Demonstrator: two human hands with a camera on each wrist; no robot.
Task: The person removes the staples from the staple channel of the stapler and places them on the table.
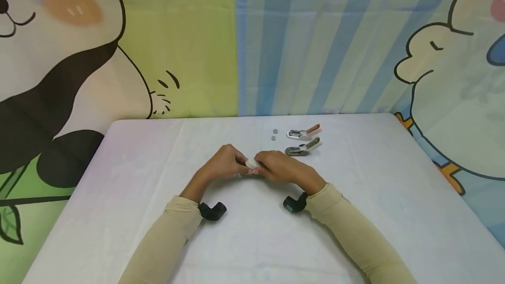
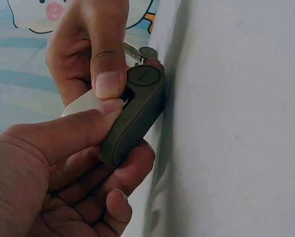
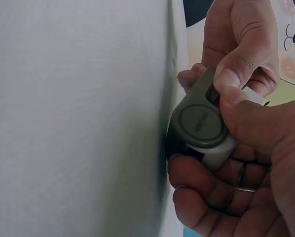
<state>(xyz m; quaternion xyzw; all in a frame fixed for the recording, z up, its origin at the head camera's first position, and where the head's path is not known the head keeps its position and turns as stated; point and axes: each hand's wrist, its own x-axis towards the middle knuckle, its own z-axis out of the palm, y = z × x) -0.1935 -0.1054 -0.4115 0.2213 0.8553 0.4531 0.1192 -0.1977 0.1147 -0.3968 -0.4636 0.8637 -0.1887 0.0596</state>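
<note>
Just above the table, both hands grip one small olive-green mini stapler (image 2: 142,116) with a round, logo-marked end. A white part (image 1: 252,164) of it shows between the hands. My left hand (image 1: 222,161) holds the narrow end, thumb on top and fingers beneath. Around the round end (image 3: 201,122) curl fingers of my right hand (image 1: 282,165). The two thumb tips meet at a dark slot in the body and partly cover it. Behind the right hand lie an opened white-and-pink mini stapler (image 1: 300,135) and an opened olive one (image 1: 297,150).
Two small grey blocks (image 1: 275,131), perhaps staples, lie left of the opened staplers. A white cloth covers the table (image 1: 158,231), which ends at a cartoon-printed curtain (image 1: 189,47). A black wrist camera (image 1: 213,211) sits on the left wrist, another (image 1: 295,203) on the right.
</note>
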